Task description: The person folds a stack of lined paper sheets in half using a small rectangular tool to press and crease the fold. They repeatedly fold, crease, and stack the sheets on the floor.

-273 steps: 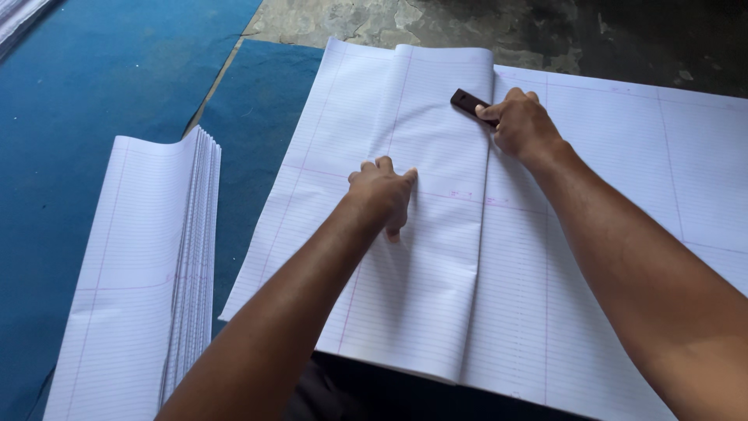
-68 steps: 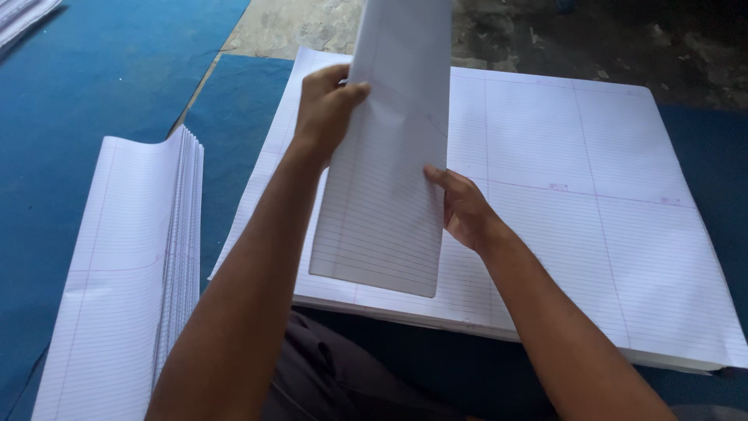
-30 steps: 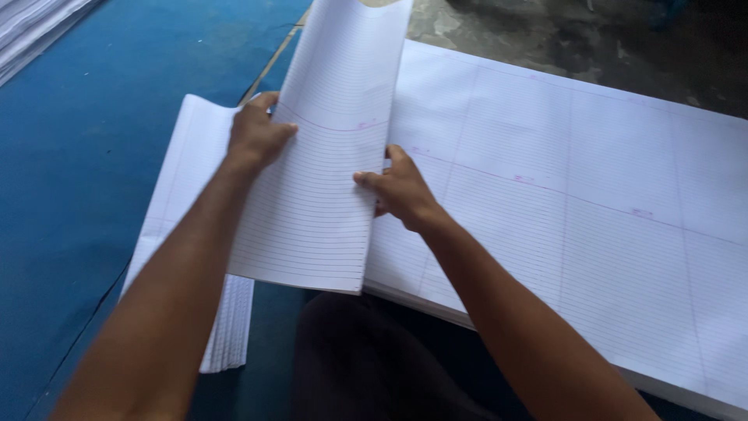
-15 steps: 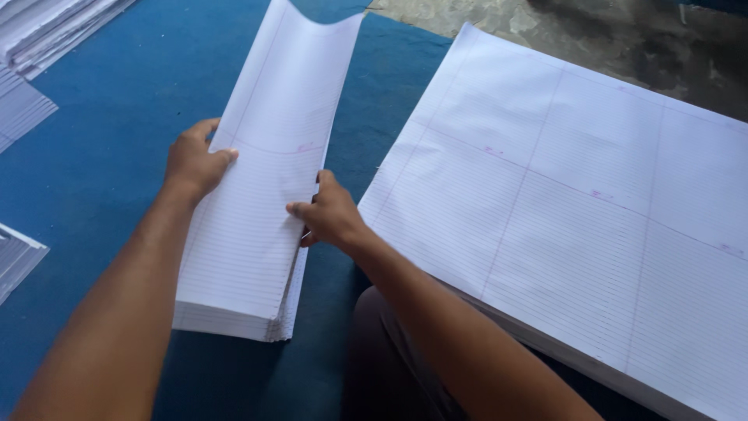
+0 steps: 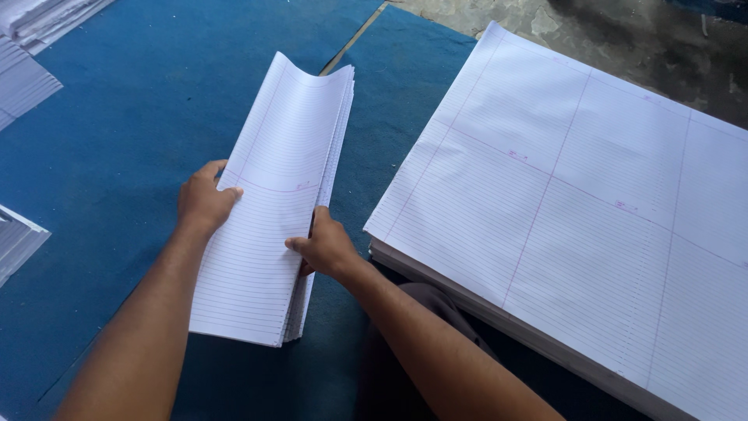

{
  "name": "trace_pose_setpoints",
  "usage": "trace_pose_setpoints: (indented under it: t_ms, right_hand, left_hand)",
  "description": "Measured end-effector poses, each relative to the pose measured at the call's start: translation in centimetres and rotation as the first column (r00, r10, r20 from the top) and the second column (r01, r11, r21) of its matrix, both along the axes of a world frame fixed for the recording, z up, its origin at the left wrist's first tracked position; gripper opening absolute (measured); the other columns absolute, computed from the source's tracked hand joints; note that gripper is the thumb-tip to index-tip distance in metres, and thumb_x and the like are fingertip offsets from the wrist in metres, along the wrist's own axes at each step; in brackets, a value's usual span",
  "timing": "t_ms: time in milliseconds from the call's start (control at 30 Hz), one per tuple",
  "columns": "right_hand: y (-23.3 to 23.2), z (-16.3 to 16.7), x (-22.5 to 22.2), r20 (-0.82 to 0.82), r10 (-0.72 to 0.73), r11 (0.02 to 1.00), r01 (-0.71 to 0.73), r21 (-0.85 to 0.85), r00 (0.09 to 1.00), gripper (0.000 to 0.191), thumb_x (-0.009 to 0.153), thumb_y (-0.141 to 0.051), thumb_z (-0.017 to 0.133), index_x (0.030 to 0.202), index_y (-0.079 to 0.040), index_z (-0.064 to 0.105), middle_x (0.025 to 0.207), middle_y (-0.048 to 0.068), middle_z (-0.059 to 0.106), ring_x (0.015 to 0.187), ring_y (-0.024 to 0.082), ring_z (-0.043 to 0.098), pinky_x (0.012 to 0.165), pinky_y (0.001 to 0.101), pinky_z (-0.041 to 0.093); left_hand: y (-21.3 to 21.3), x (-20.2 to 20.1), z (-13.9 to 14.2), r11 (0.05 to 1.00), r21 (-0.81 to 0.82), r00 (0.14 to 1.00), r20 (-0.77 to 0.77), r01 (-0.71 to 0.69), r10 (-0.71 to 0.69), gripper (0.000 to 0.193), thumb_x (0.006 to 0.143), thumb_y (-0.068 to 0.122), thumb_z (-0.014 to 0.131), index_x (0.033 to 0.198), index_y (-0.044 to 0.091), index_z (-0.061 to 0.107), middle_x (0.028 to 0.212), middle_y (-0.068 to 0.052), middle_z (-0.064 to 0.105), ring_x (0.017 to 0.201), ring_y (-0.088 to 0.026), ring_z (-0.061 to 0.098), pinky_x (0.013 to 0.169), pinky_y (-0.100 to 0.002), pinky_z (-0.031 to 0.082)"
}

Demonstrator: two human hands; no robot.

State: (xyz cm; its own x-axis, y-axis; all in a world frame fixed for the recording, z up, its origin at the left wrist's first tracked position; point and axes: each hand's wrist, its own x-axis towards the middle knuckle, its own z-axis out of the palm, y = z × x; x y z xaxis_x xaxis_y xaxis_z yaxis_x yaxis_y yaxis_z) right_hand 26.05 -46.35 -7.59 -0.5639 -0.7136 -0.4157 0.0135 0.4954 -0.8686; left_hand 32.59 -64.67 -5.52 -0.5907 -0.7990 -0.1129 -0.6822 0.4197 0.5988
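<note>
Since the earlier frame, both hands had brought the folded ruled sheet down from the air above the big stack and settled it on top of the pile of folded ruled sheets (image 5: 269,218) lying on the blue mat (image 5: 117,132). Left hand (image 5: 204,201) rested at the pile's left edge, its thumb lying over the top sheet and its fingers tucked under that edge, closed on the paper. Right hand (image 5: 326,248) sat at the pile's right edge, its thumb pressed on the top sheet and its fingers curled down against the side of the pile, gripping it. At its far end the pile curved up into a shallow trough. Well to the right lay a thick stack of large unfolded ruled sheets (image 5: 576,195), printed with red margin lines, apart from the pile with a strip of mat between them. More white paper stacks showed at the upper left corner (image 5: 39,19) and at the left edge (image 5: 15,238). Bare grey floor (image 5: 623,31) lay beyond the mat.
</note>
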Motion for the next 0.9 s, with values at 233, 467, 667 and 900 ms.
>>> trace_pose_setpoints:
  t_ms: [233, 467, 667, 900]
  right_hand:
    - [-0.8, 0.1, -0.1, -0.046, 0.068, 0.993, -0.063, 0.101, 0.997, 0.085, 0.092, -0.015, 0.066, 0.15, 0.006, 0.007, 0.105, 0.032, 0.068, 0.077, 0.032, 0.076, 0.058, 0.0349, 0.065]
    - [-1.5, -2.2, 0.1, -0.126, -0.008, 1.0, 0.008, 0.004, 0.992, 0.09, 0.09, -0.007, 0.059, 0.157, 0.0, -0.001, 0.115, 0.033, 0.065, 0.082, 0.033, 0.075, 0.069, 0.0379, 0.066]
    - [-1.2, -2.7, 0.0, -0.207, -0.034, 0.995, 0.052, 0.082, 0.978, 0.088, 0.088, -0.011, 0.059, 0.158, -0.001, 0.007, 0.116, 0.032, 0.067, 0.094, 0.034, 0.074, 0.087, 0.0419, 0.061]
    - [-1.6, -6.1, 0.0, -0.071, 0.046, 0.983, -0.033, 0.18, 0.996, 0.079, 0.1, -0.038, 0.047, 0.151, 0.011, 0.012, 0.151, 0.039, 0.026, 0.133, 0.051, 0.044, 0.106, 0.0503, 0.049]
  left_hand:
    - [-0.8, -0.3, -0.5, 1.0, -0.014, 0.999, 0.047, -0.015, 0.016, 0.05, 0.091, 0.017, 0.071, 0.14, 0.011, 0.059, 0.121, -0.017, 0.072, 0.109, -0.029, 0.07, 0.094, -0.042, 0.055]
    - [-1.5, -0.2, -1.4, 0.999, -0.04, 0.994, 0.111, 0.016, -0.012, 0.05, 0.095, 0.021, 0.067, 0.142, 0.006, 0.056, 0.131, -0.02, 0.066, 0.116, -0.032, 0.066, 0.098, -0.045, 0.055]
    - [-1.3, -0.2, -1.1, 0.994, -0.106, 0.986, 0.166, 0.017, 0.001, 0.052, 0.092, 0.024, 0.068, 0.14, 0.006, 0.057, 0.135, -0.02, 0.061, 0.126, -0.034, 0.057, 0.1, -0.047, 0.051]
    - [-1.7, -0.6, -1.6, 0.999, 0.031, 0.997, 0.082, -0.018, 0.016, 0.054, 0.1, 0.03, 0.06, 0.144, -0.002, 0.053, 0.144, -0.027, 0.056, 0.135, -0.04, 0.053, 0.112, -0.047, 0.045]
